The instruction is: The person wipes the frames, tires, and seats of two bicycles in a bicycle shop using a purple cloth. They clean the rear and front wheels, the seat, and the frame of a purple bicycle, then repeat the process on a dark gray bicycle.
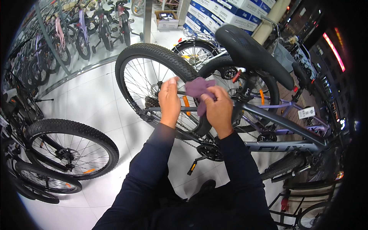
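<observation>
My right hand pinches a crumpled purple cloth in front of the rear tyre of a dark grey bicycle. A corner of the cloth hangs below the fingers. To its left is my left hand, fingers pointing up and apart from the cloth; it overlaps the spokes and a thin frame tube, and I see nothing held in it. The bicycle's knobby rear wheel rises behind both hands. Its black saddle is at the upper right, and the grey frame runs right. Below my hands are the crankset and a pedal.
More bicycles with knobby tyres stand at the left. Children's bikes line up behind glass at the upper left. White-and-blue cartons are stacked at the back, near an open box. A purple bicycle stands close beyond the grey one.
</observation>
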Motion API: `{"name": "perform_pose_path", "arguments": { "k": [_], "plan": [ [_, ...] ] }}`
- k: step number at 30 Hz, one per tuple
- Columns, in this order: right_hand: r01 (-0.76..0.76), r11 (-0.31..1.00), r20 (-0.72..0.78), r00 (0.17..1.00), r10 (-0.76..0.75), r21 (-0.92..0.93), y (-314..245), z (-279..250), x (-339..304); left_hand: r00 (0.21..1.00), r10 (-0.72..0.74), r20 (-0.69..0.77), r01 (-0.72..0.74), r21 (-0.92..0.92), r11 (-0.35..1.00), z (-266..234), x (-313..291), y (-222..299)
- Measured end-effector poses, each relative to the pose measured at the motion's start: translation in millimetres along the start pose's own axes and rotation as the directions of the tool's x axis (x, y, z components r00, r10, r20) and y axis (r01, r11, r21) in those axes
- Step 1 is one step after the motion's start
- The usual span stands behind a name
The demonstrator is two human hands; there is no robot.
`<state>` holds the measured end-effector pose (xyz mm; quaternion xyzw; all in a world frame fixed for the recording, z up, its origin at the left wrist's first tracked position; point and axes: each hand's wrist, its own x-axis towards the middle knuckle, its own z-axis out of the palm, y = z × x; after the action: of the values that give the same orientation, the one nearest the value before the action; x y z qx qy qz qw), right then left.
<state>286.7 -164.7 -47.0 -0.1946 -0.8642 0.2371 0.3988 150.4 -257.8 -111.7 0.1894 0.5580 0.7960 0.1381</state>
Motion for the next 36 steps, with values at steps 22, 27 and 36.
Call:
{"name": "perform_pose_path", "arguments": {
  "k": [22,27,36],
  "plan": [
    [0.395,0.916,0.146,0.913,-0.381,-0.075,-34,116,137,0.975,-0.206,0.082,0.222,-0.356,0.908,-5,57,-7],
    [0.414,0.869,0.124,0.91,-0.395,-0.271,-5,60,73,0.965,-0.223,0.136,0.26,-0.426,0.866,-11,64,-15],
    [0.169,0.958,-0.003,0.985,-0.174,-0.232,6,36,5,0.961,-0.184,0.208,0.255,-0.398,0.881,-14,58,-13]
  ]
}}
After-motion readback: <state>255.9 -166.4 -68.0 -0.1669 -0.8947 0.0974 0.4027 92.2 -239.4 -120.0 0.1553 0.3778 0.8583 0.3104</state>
